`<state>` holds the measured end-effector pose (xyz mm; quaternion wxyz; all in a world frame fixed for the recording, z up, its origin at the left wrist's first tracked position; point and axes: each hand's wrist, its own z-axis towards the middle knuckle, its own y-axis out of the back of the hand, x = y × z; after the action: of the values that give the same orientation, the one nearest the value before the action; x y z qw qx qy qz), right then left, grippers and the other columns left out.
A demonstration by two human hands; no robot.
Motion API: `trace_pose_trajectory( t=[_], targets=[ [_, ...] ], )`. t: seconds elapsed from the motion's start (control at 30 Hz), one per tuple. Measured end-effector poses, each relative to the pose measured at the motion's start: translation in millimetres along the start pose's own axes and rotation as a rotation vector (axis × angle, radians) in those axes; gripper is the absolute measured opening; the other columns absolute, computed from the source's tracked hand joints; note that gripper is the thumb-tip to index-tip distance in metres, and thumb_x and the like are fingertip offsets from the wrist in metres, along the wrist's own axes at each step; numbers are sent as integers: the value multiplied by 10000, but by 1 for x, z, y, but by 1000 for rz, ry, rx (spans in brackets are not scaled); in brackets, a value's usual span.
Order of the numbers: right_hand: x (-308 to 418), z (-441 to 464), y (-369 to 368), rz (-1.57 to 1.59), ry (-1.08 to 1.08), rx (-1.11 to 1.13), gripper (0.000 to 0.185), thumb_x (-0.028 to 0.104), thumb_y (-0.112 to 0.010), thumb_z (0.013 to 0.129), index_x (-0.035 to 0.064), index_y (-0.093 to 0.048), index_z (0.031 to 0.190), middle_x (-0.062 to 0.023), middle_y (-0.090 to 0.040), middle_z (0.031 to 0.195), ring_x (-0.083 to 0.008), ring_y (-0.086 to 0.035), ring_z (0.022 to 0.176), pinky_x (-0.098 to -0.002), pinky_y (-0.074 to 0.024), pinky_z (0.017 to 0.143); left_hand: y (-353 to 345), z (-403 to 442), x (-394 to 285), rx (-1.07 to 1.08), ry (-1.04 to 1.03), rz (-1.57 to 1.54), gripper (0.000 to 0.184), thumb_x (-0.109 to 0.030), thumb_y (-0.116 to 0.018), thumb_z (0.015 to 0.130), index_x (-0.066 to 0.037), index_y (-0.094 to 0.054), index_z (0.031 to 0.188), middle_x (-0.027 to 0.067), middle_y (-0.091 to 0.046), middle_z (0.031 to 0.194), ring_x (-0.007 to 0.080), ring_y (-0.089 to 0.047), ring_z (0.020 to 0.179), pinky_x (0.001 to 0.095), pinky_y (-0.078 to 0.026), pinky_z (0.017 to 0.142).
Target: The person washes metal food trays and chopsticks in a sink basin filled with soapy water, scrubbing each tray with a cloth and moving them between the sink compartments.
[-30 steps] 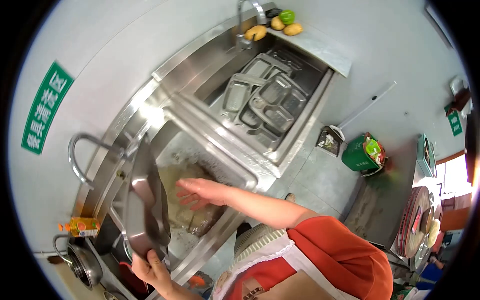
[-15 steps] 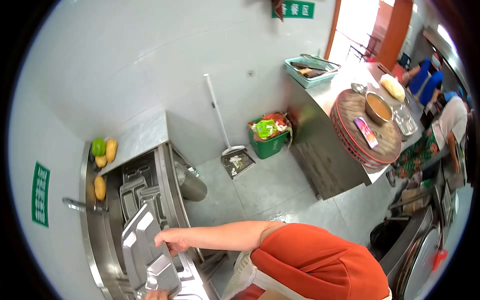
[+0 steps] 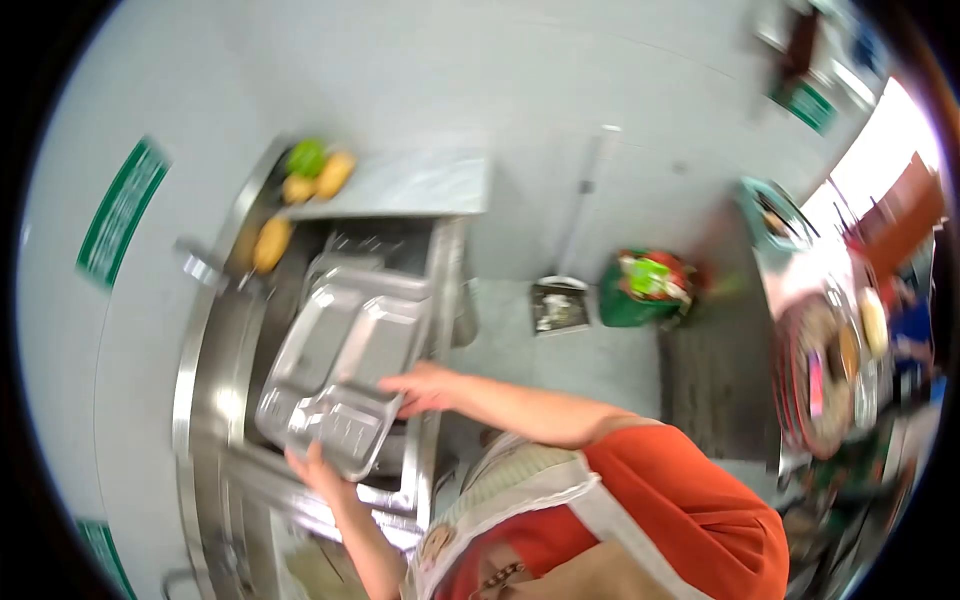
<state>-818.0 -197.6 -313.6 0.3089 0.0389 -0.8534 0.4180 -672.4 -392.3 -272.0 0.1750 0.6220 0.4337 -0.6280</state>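
Note:
A stainless-steel divided meal tray is held tilted over the sink, its compartments facing up toward me. My left hand grips its lower edge, with the fingers partly hidden. At the tray's right edge, my right hand is closed on the rim. Beneath and behind the tray is the metal sink basin, where the far end of the tray covers most of what lies inside. A tap projects from the left wall beside the basin.
Yellow potatoes or mangoes and a green round item sit at the sink's back corner. A dustpan and green bin stand on the floor. At right is a counter with a round board.
The view has swung left. The tray has moved over the basin and now shows its compartments more fully. My left hand has come further into view on its lower edge.

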Motion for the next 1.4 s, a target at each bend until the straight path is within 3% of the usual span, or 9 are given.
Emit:
trace_pose_trajectory(
  t=[0.13,0.2,0.4,0.63,0.8,0.93,1.07,1.33,1.4],
  targets=[
    [25,30,24,-278,168,-454,475,230,-699,819,-32,-479,1148,-150,-581,1106,-243,-614,973,-349,-561,710,19,31,8,24,-21,8,630,-6,-495,830,-74,-277,1417,146,-465,1300,281,-520,1133,406,-440,958],
    [28,55,39,-816,301,-704,515,236,-676,831,-58,-468,1200,-199,-561,1176,-304,-588,1041,-369,-497,871,22,39,17,-52,-1,6,642,-10,-505,837,-77,-259,1426,144,-448,1313,278,-504,1150,407,-434,963],
    [48,111,44,-1452,579,-667,745,259,-657,795,-50,-312,1379,-305,-302,1423,-421,-335,1312,-414,-306,1091,38,65,39,-139,-23,26,660,-21,-505,866,-67,-206,1452,143,-405,1360,259,-461,1192,371,-375,1007],
    [67,220,95,-1612,-26,-483,819,395,-639,804,24,-265,1431,-240,-317,1436,-409,-329,1320,-432,-305,1092,22,92,116,-278,32,272,667,-32,-527,889,-59,-202,1470,128,-412,1387,224,-446,1204,320,-349,1019],
    [105,268,123,-1706,-425,-470,1081,691,-575,738,219,17,1510,-245,-36,1541,-490,-112,1390,-491,-184,1133,-30,118,181,-272,129,192,582,-6,-516,906,-22,-262,1429,149,-479,1321,206,-476,1157,304,-378,979],
    [113,313,187,-1689,-367,-479,1023,669,-586,752,324,19,1501,-213,51,1551,-483,-85,1398,-590,-169,1104,-45,140,244,-279,0,1078,439,-129,-626,845,58,-404,1173,329,-551,1042,506,-520,975,490,-414,849],
    [154,333,195,-1801,-516,-551,1047,691,-556,765,341,125,1480,-202,119,1547,-524,-87,1380,-602,-187,1092,-76,166,289,-229,346,997,464,-153,-623,848,16,-296,1130,360,-542,964,517,-528,912,532,-415,767],
    [171,364,247,-1859,-576,-464,1129,671,-527,797,196,266,1445,-211,9,1556,-427,81,1418,-526,-73,1127,-134,175,296,-377,477,1115,559,-191,-613,861,-21,-245,1247,322,-559,975,502,-562,860,536,-446,762],
    [176,371,248,-1827,-562,-489,1184,666,-586,754,242,285,1434,-244,-23,1541,-435,-25,1406,-491,-139,1126,-130,180,302,-379,324,1170,545,-195,-594,877,-30,-239,1257,330,-569,962,502,-572,864,532,-455,763]
  ],
)
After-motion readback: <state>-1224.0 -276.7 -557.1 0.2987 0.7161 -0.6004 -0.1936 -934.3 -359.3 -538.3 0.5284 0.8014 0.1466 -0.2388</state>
